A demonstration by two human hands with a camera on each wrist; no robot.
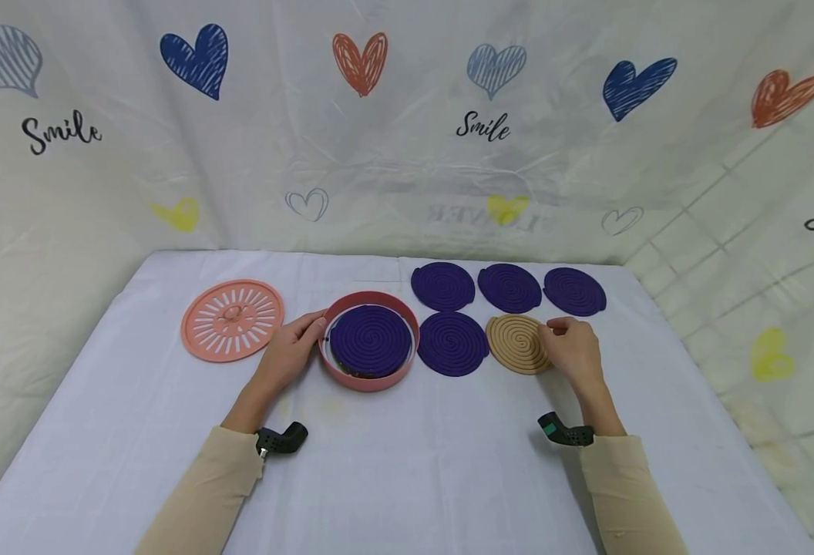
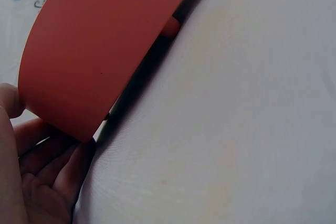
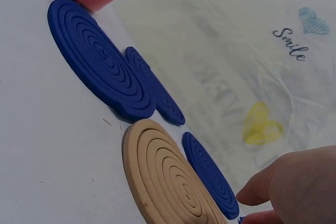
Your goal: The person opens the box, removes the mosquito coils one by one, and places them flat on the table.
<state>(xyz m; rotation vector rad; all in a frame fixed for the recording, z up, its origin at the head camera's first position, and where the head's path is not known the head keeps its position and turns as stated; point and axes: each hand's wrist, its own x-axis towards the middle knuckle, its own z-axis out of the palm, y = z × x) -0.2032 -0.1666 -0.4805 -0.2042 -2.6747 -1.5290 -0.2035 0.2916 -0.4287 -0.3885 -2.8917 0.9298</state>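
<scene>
My left hand [image 1: 287, 351] grips the left side of a round red mosquito coil tin [image 1: 412, 339], thumb on its wall and fingers low at its bottom edge. In the left wrist view the tin's wall [image 2: 89, 51] leans over the table. Inside the tin lies a purple mosquito coil [image 1: 371, 341]. My right hand [image 1: 576, 347] pinches the right edge of a tan mosquito coil [image 1: 518, 344], its fingers curled. The right wrist view shows the tan coil's face [image 3: 168, 166] with thumb and fingers [image 3: 262, 187] beside it; the pinched edge falls outside that view.
A purple coil [image 1: 452, 344] lies between the tin and the tan coil. Behind are three more purple coils [image 1: 443, 287] in a row. A slotted salmon-coloured lid [image 1: 199, 327] lies at the left. A printed cloth wall [image 1: 407, 154] rises behind the white table [image 1: 407, 478].
</scene>
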